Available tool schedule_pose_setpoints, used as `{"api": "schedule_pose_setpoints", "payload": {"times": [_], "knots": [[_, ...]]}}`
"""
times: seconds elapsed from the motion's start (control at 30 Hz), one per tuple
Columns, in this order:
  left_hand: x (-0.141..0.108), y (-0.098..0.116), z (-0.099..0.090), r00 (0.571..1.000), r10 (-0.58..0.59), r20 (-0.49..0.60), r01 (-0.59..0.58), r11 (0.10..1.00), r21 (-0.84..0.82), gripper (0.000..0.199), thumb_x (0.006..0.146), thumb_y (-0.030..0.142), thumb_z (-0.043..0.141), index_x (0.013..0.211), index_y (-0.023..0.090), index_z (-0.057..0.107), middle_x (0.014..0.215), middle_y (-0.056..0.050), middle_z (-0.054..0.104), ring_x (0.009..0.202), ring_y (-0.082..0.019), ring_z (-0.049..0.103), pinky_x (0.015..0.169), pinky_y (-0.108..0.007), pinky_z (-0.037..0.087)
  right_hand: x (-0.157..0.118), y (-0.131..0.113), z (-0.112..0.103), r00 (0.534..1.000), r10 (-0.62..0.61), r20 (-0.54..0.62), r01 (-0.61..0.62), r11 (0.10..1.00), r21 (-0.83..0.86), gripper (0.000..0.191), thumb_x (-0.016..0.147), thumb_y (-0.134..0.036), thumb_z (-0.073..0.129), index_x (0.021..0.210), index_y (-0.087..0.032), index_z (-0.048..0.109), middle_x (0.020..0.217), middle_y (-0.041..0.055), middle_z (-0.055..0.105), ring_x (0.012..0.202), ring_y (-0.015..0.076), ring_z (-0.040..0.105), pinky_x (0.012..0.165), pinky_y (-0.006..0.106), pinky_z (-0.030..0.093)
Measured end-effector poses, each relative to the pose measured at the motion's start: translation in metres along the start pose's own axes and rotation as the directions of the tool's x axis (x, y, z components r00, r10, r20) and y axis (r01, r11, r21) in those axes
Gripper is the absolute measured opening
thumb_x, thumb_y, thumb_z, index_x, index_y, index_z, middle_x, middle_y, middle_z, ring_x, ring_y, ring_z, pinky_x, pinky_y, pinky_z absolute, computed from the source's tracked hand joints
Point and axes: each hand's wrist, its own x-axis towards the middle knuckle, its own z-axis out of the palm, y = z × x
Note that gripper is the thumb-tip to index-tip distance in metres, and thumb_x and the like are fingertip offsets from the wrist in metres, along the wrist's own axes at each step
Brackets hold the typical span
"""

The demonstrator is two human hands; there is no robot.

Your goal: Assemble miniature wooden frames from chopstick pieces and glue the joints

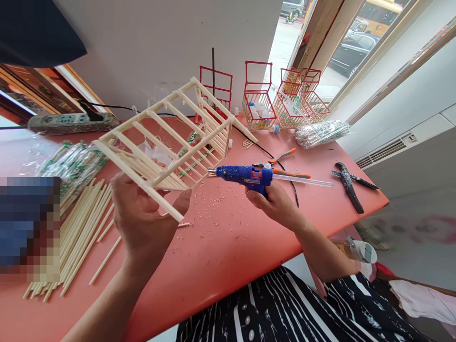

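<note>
My left hand (146,213) is closed on a pale wooden stick frame (166,102), a box-like basket of chopsticks joined at the corners, held tilted above the table. My right hand (276,202) grips a blue glue gun (245,175), fingers wrapped round its handle. A clear glue stick (302,180) juts from the gun's back end. The nozzle points left, close to the frame's lower right edge; whether it touches I cannot tell. Thin glue strands hang off the upper left part of the frame.
Loose chopsticks (80,237) and wrapped ones (71,166) lie at left beside a power strip (73,122). Orange-handled pliers (281,157) and black-handled cutters (349,187) rest at right. Red-rimmed stick baskets (259,97) stand at the back near a wrapped bundle (322,133). Shavings dot the red table (221,251).
</note>
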Motion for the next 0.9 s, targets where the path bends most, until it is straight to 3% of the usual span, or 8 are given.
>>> {"api": "schedule_pose_setpoints", "payload": {"times": [0.17,0.27,0.47,0.6,0.9], "knots": [[-0.001,0.0,0.001,0.999,0.049,-0.003,-0.049,0.999,0.0,0.059,0.059,0.024,0.089,0.106,0.024,0.054,0.092,0.004,0.057,0.1,-0.023,0.071,0.091,-0.05,0.068,0.0,-0.001,0.0,1.0,-0.002,0.008,0.002,1.0,-0.018,0.035,0.102,-0.051,0.056,0.084,-0.021,0.053,0.066,-0.0013,0.05,0.066,0.0151,0.045,0.062,0.028,0.034],[-0.001,-0.002,0.0,0.997,0.072,-0.014,-0.072,0.997,-0.033,0.057,0.06,0.023,0.089,0.104,0.024,0.053,0.089,0.004,0.053,0.102,-0.024,0.072,0.086,-0.045,0.07,0.0,-0.002,0.0,1.0,-0.004,0.0,0.004,1.0,-0.029,0.034,0.102,-0.05,0.056,0.084,-0.022,0.053,0.066,-0.0011,0.05,0.068,0.0157,0.046,0.063,0.028,0.035],[-0.001,-0.002,-0.002,0.999,0.054,0.003,-0.054,0.998,-0.008,0.061,0.06,0.024,0.088,0.111,0.022,0.056,0.096,0.0,0.061,0.106,-0.026,0.073,0.088,-0.049,0.07,0.001,-0.001,0.001,1.0,-0.018,-0.007,0.017,0.999,-0.049,0.034,0.101,-0.05,0.056,0.085,-0.021,0.053,0.068,-0.0007,0.051,0.068,0.0159,0.046,0.065,0.029,0.035],[0.0,-0.007,-0.001,0.996,0.084,-0.027,-0.084,0.996,-0.001,0.06,0.058,0.023,0.087,0.109,0.023,0.056,0.098,0.0,0.062,0.104,-0.025,0.073,0.082,-0.045,0.071,0.001,-0.001,0.0,0.999,-0.034,-0.02,0.032,0.998,-0.062,0.033,0.101,-0.05,0.056,0.086,-0.021,0.053,0.069,-0.001,0.051,0.069,0.0154,0.046,0.066,0.028,0.035],[-0.001,-0.013,-0.002,0.997,0.068,-0.018,-0.069,0.997,-0.032,0.066,0.058,0.025,0.087,0.116,0.022,0.059,0.119,-0.005,0.063,0.104,-0.022,0.072,0.086,-0.043,0.069,0.0,-0.003,0.004,0.998,-0.064,-0.022,0.063,0.996,-0.071,0.03,0.1,-0.046,0.057,0.084,-0.021,0.053,0.071,-0.0007,0.052,0.067,0.0155,0.046,0.067,0.029,0.036]]}}
